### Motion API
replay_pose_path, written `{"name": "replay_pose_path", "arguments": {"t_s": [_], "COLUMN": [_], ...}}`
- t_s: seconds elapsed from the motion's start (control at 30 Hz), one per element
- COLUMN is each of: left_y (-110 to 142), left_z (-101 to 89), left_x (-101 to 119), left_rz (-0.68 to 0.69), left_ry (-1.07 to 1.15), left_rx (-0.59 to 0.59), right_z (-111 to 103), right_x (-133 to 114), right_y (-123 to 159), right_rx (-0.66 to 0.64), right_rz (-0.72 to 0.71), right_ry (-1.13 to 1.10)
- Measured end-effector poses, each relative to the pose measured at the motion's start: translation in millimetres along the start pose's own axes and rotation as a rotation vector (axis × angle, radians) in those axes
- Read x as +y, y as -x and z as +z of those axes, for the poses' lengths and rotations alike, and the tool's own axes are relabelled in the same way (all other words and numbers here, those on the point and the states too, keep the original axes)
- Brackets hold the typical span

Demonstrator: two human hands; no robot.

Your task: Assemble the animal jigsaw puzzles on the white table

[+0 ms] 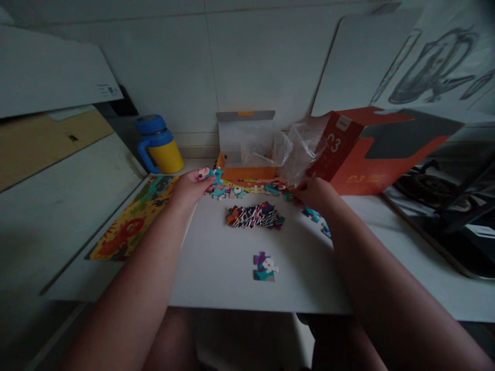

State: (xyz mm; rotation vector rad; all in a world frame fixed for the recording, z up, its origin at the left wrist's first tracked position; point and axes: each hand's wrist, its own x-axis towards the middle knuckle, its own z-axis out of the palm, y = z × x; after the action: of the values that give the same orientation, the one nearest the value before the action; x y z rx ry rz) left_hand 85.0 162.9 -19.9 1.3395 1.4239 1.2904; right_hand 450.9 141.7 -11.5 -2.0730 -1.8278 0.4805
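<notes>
My left hand [190, 186] is closed around a few jigsaw puzzle pieces [217, 176], held up at the back left of the white table. My right hand [315, 191] reaches to the back right, its fingertips down at a teal puzzle piece [288, 196]; whether they grip it is hidden. Between the hands lies a row of loose pieces [236, 192]. A stack of pieces [255, 216] leans over in the middle of the table. Nearer to me, a purple and teal piece [265, 266] with a white figure lies alone.
An open orange box [247, 172] with clear plastic bags [297, 149] stands at the wall. Left are a colourful picture sheet [133, 221] and a blue and yellow jug [164, 152]. A large orange carton [359, 154] and a black stove [436, 206] are on the right.
</notes>
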Motion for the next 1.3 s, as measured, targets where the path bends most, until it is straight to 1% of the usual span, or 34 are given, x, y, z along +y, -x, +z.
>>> {"name": "replay_pose_path", "arguments": {"t_s": [0.1, 0.17, 0.23, 0.37, 0.6, 0.73, 0.9, 1.1, 1.2, 1.3], "left_y": [-6, -9, -11, -7, 2, -2, -8, -14, -17, -19], "left_z": [-11.5, -20.0, -28.3, -38.4, -34.7, -35.5, -46.7, -55.1, -60.8, -71.3], "left_x": [-4, -5, -4, 2, 10, 6, -1, -8, -10, -7], "left_rz": [-0.007, -0.029, -0.111, -0.291, -0.402, -0.411, -0.369, -0.335, -0.326, -0.299], "left_ry": [-0.093, -0.137, -0.161, -0.183, -0.167, -0.245, -0.395, -0.549, -0.658, -0.813], "left_rx": [0.081, 0.113, 0.127, 0.113, 0.017, 0.018, 0.067, 0.054, 0.060, 0.102], "right_z": [3, 6, 9, 15, 20, 23, 23, 23, 23, 23], "right_x": [-1, -1, 0, 4, 9, 12, 13, 15, 15, 15], "right_y": [-2, -3, -5, -8, -12, -14, -14, -15, -16, -16], "right_rx": [-0.007, -0.006, 0.024, 0.097, 0.084, 0.095, 0.078, 0.081, 0.070, 0.070], "right_rz": [0.017, 0.025, 0.013, -0.049, -0.076, -0.069, -0.066, -0.093, -0.093, -0.093], "right_ry": [0.036, 0.053, 0.090, 0.153, 0.181, 0.176, 0.167, 0.183, 0.187, 0.186]}}
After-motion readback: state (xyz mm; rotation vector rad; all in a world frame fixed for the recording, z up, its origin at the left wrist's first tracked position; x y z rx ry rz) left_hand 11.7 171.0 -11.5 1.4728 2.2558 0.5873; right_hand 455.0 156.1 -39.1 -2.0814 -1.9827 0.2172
